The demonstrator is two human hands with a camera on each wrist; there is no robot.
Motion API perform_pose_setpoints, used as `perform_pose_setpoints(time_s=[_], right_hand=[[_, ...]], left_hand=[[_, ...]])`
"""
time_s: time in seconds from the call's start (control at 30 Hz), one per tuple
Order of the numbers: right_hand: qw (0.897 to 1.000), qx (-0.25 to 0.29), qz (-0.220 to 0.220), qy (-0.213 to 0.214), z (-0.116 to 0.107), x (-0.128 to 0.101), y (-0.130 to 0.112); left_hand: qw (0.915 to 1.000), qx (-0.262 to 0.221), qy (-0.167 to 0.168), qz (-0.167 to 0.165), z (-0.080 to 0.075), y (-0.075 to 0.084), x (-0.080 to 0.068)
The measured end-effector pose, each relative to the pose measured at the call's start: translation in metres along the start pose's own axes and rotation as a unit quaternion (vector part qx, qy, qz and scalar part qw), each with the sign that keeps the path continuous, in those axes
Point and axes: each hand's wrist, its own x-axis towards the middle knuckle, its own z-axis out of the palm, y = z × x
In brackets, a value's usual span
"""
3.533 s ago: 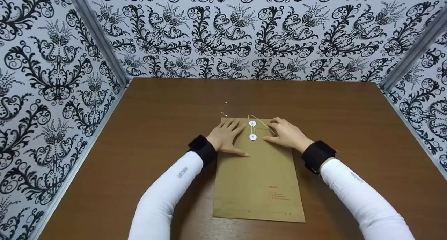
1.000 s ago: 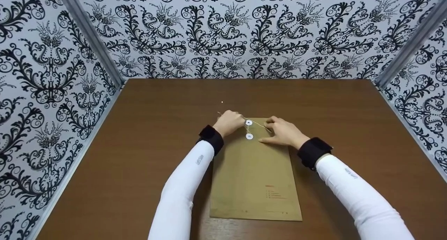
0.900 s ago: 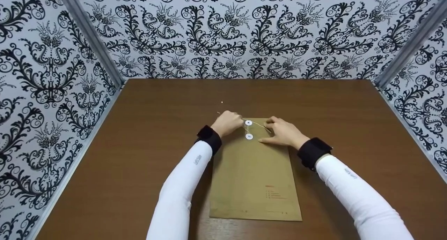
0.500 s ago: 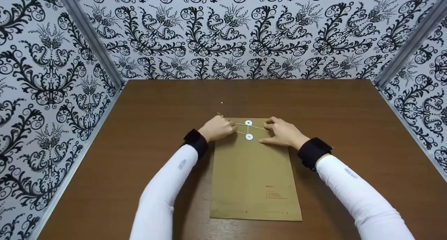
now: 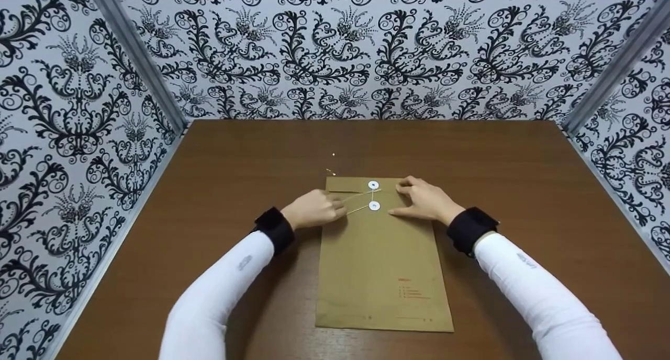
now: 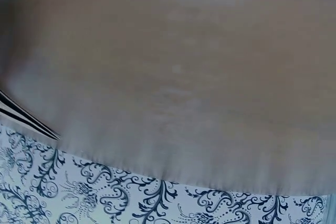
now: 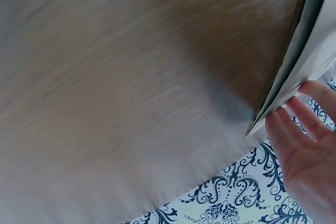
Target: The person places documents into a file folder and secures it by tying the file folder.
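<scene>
A brown string-tie paper envelope (image 5: 384, 260) lies flat on the table, flap end away from me. Two white round discs, an upper one (image 5: 373, 184) on the flap and a lower one (image 5: 374, 205), sit one above the other. My left hand (image 5: 314, 208), fingers curled over the envelope's left side, pinches the thin string (image 5: 357, 209), which runs taut from the discs; its fingertips are hidden. On the top right corner rests my right hand (image 5: 426, 199), thumb and fingers spread. In the right wrist view its fairly straight fingers (image 7: 283, 129) touch the envelope's edge (image 7: 294, 72).
The brown wooden table (image 5: 235, 166) ends at patterned walls (image 5: 335, 51) at the back and sides. A small pale scrap (image 5: 331, 171) lies just beyond the envelope's top left corner, and a white speck (image 5: 333, 154) farther back.
My left hand, flat on the envelope at first, has taken the string and drawn it left and toward me. The string has come out from under my right hand, which stays put.
</scene>
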Motion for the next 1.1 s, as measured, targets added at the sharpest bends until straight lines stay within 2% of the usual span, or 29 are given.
perform_pose_setpoints(time_s=[0.13,0.37,0.5,0.63,0.77,0.87,1.1], right_hand=[[1.0,0.002,0.002,-0.003,-0.001,0.0,0.001],[1.0,0.005,0.007,-0.005,-0.001,0.0,0.002],[1.0,0.001,0.007,-0.009,0.001,0.001,0.002],[1.0,0.002,0.008,-0.01,0.001,0.0,0.002],[1.0,0.001,0.008,-0.011,0.0,0.0,0.002],[1.0,0.003,0.008,-0.009,0.001,0.0,0.003],[1.0,0.007,0.008,-0.01,0.001,0.001,0.003]], left_hand=[[0.9997,-0.02,0.017,0.003,-0.006,0.01,-0.002],[0.9953,-0.08,0.027,-0.047,-0.02,0.031,-0.001],[0.9925,-0.101,0.033,-0.061,-0.026,0.042,0.0],[0.986,-0.143,0.015,-0.083,-0.03,0.051,0.002],[0.9707,-0.208,-0.019,-0.119,-0.035,0.059,0.004],[0.9614,-0.239,-0.034,-0.132,-0.039,0.065,0.006],[0.9567,-0.255,-0.044,-0.132,-0.047,0.077,0.017]])
